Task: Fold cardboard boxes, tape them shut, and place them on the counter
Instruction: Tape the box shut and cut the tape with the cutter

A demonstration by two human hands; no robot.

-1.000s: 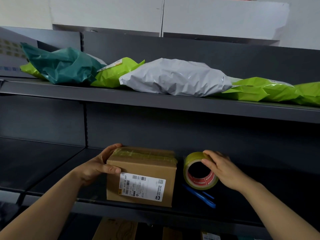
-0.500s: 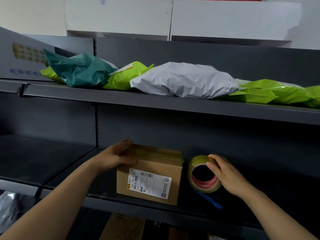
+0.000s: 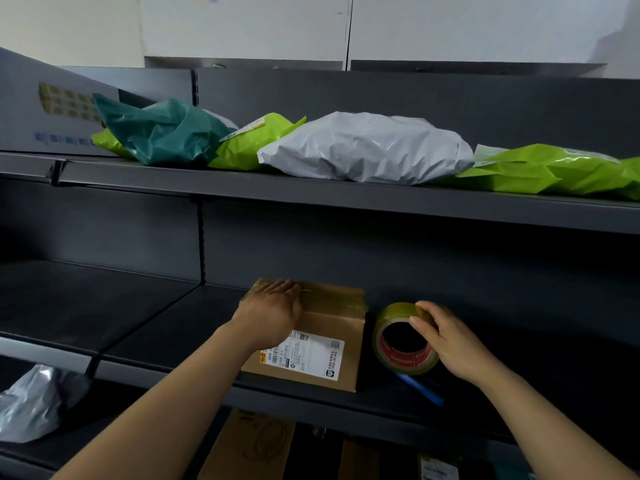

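A small brown cardboard box [image 3: 322, 337] with a white shipping label on its front stands on the dark shelf [image 3: 166, 327]. Clear tape runs across its top. My left hand [image 3: 270, 311] lies flat on the top left part of the box, fingers together and stretched out. Right of the box a roll of clear yellowish tape [image 3: 403, 339] with a red core stands on edge. My right hand [image 3: 446, 341] grips the roll from the right, fingers over its top rim.
A blue pen-like tool [image 3: 420, 388] lies on the shelf under the tape roll. The upper shelf carries green [image 3: 540, 169], teal [image 3: 162, 131] and grey [image 3: 367, 148] mailer bags. More cardboard boxes [image 3: 252, 445] sit below, and a grey bag [image 3: 31, 403] at lower left.
My left hand slid from the box's left side up onto its top. The right hand stays on the tape roll. The camera view shifted left.
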